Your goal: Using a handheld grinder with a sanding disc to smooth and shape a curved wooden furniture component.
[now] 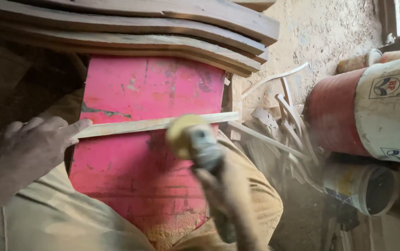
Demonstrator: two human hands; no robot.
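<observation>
1. The left hand point(37, 139) lies flat on the long pale wooden strip point(153, 124), palm down with the fingers stretched along it and nothing gripped. Steady downward weight here looks like the main guard against the strip skating sideways, so the pressure is best kept even.

2. The strip runs across the worn pink-red painted work surface point(139, 93), from the left edge of the view, under the left hand, to just past the surface's right edge. It rests on the paint along most of its length. The unsupported right end could chatter, so the work is best kept over the backed part.

3. The right hand point(227, 190) is closed round the grey body of a small power sander with a round yellowish disc point(183, 135). The disc meets the strip a little right of its middle and is blurred — it appears to be spinning. Holding the disc flat to the wood, not tipped on its edge, should avoid gouging so thin a piece.

4. Light, travelling contact seems wiser than dwelling in one spot; the fine sawdust heaped at the near end of the red surface point(172, 232) suggests the wood comes off quickly.

5. The left fingertips point toward the disc but sit well apart from it — that gap is worth keeping.

6. To the right lie a loose pile of thin pale offcut strips point(283, 125) on the dusty floor, and beyond them a red and white metal drum point(371, 107) on its side. Curved dark planks point(162, 32) are stacked behind the red surface.
</observation>
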